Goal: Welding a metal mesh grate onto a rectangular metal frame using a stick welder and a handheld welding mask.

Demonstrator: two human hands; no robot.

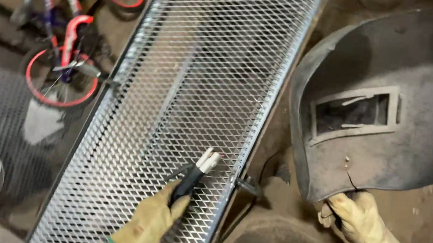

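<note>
clearly the left hand (149,221) grips the electrode holder (191,180) over the mesh panel (188,81); the right hand (358,225) holds the welding mask (390,102) aside, risking unshielded arc glare.

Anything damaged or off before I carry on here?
Yes: the welding mask in the right hand has a short crack at its lower edge, just above the glove. The left hand holds the electrode holder over the mesh panel; nothing else stands out.
</note>
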